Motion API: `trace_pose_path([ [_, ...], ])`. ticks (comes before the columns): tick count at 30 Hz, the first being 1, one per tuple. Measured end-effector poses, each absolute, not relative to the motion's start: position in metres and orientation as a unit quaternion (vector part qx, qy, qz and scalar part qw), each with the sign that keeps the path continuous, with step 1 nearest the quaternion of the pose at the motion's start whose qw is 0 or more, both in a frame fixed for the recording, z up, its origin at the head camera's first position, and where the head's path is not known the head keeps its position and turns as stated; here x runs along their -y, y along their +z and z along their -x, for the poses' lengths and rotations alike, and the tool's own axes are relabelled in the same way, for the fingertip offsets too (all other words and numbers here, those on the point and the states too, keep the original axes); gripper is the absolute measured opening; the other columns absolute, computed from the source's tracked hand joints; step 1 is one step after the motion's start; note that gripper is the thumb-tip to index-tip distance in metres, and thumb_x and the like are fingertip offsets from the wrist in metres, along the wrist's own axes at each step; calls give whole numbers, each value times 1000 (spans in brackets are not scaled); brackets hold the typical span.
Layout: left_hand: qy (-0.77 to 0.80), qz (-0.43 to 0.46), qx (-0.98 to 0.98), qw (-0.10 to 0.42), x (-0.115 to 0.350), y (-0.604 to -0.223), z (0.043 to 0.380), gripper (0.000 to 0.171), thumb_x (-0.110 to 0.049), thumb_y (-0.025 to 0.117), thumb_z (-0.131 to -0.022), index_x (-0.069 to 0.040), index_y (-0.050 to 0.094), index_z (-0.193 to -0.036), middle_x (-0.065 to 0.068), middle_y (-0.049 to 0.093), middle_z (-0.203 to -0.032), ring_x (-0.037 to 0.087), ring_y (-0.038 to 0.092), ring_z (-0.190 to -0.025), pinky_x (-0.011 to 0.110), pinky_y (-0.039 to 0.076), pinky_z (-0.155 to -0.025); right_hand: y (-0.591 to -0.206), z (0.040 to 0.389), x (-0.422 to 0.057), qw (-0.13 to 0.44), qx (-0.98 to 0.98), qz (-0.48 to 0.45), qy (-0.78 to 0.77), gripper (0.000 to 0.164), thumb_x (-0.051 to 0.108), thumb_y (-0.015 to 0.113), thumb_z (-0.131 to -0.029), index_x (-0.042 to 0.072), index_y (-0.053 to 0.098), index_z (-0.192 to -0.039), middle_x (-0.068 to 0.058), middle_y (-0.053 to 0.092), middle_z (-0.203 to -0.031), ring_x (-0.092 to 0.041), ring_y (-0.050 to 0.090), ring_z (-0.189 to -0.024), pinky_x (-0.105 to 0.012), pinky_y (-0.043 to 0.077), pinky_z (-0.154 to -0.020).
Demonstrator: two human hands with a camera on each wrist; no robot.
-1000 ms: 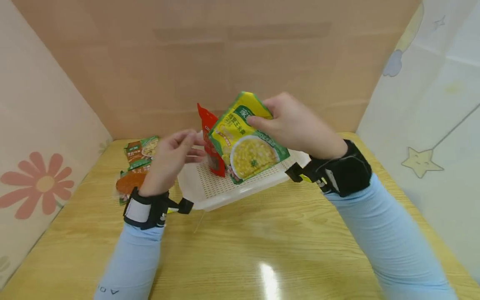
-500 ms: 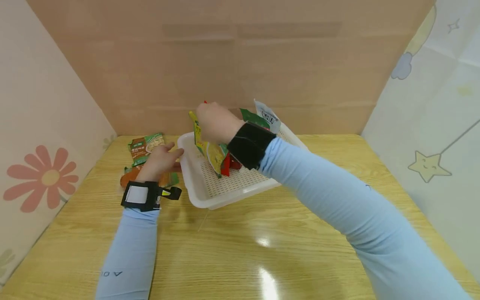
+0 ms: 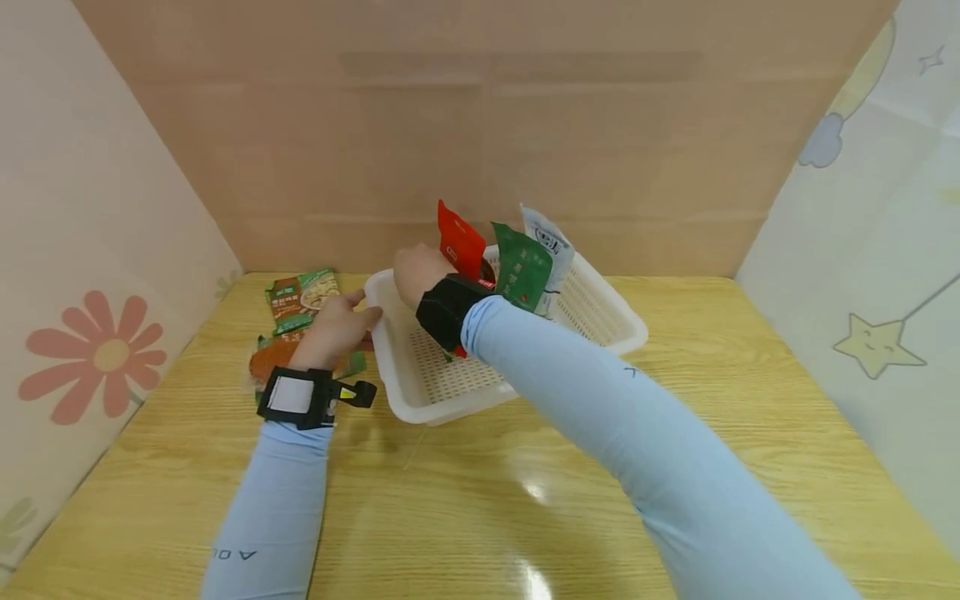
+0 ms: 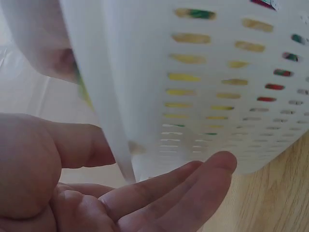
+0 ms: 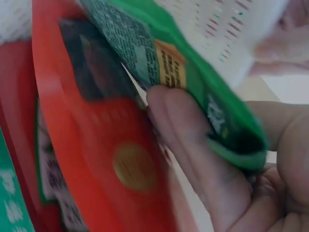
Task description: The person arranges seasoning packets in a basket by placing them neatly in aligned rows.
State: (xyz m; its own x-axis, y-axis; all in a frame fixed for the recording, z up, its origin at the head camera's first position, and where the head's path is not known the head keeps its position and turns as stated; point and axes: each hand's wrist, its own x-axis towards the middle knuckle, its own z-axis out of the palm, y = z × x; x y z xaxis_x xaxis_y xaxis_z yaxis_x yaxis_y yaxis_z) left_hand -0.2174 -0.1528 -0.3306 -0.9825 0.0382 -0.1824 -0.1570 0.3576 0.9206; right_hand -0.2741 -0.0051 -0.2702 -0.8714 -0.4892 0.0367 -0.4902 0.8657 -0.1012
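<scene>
My right hand (image 3: 420,273) is inside the left end of a white plastic basket (image 3: 397,392), gripping a yellow and green soup packet (image 5: 166,60) between thumb and fingers. The hand hides nearly all of that packet in the head view; its printed green back shows in the right wrist view. Right beside it stands a red packet (image 3: 459,242). At the basket's left rim, my left hand (image 3: 333,329) pinches the wall, thumb over the rim and fingers outside, as the left wrist view shows. Bits of yellow show through the basket's slots.
Further right in the basket, a green packet (image 3: 521,267) and a whitish packet (image 3: 553,242) stand upright. On the table (image 3: 420,517) left of the basket lie a brown and green packet (image 3: 288,304) and an orange-brown packet (image 3: 272,360). A brown panel (image 3: 480,125) rises behind.
My right hand has carried the yellow soup packet left and down into the basket. My left hand has let the red packet be and moved to the basket's left rim.
</scene>
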Motion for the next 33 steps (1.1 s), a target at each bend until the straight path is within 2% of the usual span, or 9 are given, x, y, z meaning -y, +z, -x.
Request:
trace_pose_path([
  [4,564,33,-820,86,151,-331,218,63,-19,46,-106,-4,15,-158,28,55,-133,35,70,-94,45,57,-83,-273,272,12,-31,979,-199,26,26,21,55,-102,11,66,-124,-5,69,-109,-19,65,-93,-31,55,-87],
  [11,566,31,-819,88,149,-327,218,63,-19,46,-106,-5,15,-158,29,54,-134,36,70,-95,48,56,-85,-270,272,8,-29,984,-171,34,25,22,63,-98,12,66,-120,-5,67,-98,-19,64,-80,-34,58,-78],
  [18,565,24,-820,91,146,-327,219,63,-19,46,-105,-4,15,-158,28,53,-136,34,70,-95,43,58,-82,-269,269,7,-11,989,-145,-27,27,25,66,-95,15,67,-120,-5,69,-101,-22,65,-80,-41,60,-74],
  [22,561,27,-822,92,147,-328,221,63,-20,46,-105,-4,15,-158,28,53,-135,34,70,-95,46,57,-83,-264,268,7,-2,991,-133,-18,25,24,65,-96,13,68,-118,-6,68,-98,-24,65,-79,-44,59,-73],
  [30,560,22,-822,94,149,-332,224,63,-20,45,-106,-4,14,-158,29,55,-132,37,69,-98,46,57,-83,-265,265,-1,0,989,-147,-3,23,23,63,-97,12,68,-117,-6,68,-94,-22,65,-74,-42,60,-74],
  [33,561,21,-822,95,149,-332,224,63,-20,46,-106,-4,14,-158,29,55,-131,37,69,-98,47,56,-85,-264,264,-3,-2,990,-142,-1,24,23,66,-95,11,67,-116,-6,67,-93,-22,64,-73,-43,60,-73],
])
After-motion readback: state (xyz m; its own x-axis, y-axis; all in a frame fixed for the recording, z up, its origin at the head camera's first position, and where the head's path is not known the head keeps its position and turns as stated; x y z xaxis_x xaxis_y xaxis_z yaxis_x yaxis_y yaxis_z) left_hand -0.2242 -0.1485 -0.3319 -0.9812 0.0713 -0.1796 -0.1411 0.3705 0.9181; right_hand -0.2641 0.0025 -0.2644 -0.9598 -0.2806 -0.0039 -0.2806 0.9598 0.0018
